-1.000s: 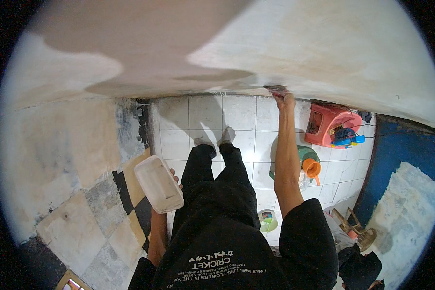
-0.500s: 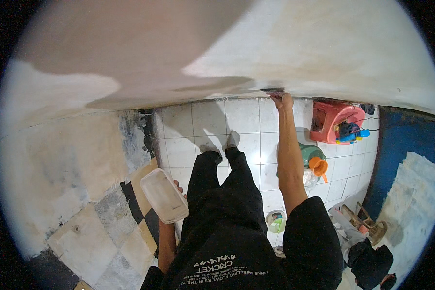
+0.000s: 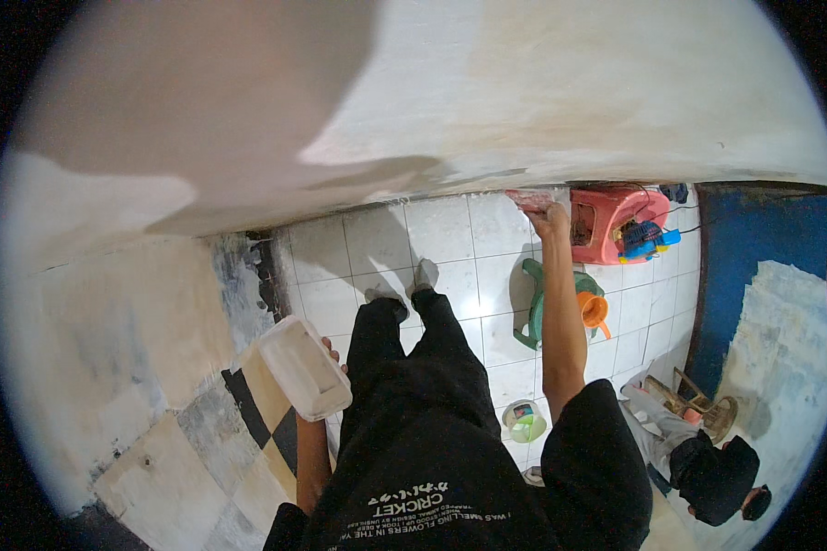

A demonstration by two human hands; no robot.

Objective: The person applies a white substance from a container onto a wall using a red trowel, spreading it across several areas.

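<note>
My left hand (image 3: pixel 334 354) grips a rectangular translucent plastic tub (image 3: pixel 305 369) from beneath and its right side. The tub is tilted, with some whitish material inside. Stretched out ahead, my right hand (image 3: pixel 551 222) is closed on a flat scraper (image 3: pixel 529 199) with a reddish, white-smeared face. The scraper is by the pale wall (image 3: pixel 560 101), near the wall's visible lower edge; I cannot tell whether it touches. Patchy whitish coating and a damp-looking streak show on the wall above it.
Right of my forearm stand a pink plastic stool (image 3: pixel 599 225) with blue items on it, a green stool (image 3: pixel 533 303) and an orange dipper (image 3: pixel 592 310). A pale bucket (image 3: pixel 524 421) is nearer. Another person (image 3: pixel 715 473) is at lower right, beside a wooden stool (image 3: pixel 721 418). A patchy wall (image 3: pixel 138 321) rises at left.
My right hand and the scraper have come down along the wall, slightly to the right, and the scraper's face now shows. My view has shifted a little. The tub stays in my left hand.
</note>
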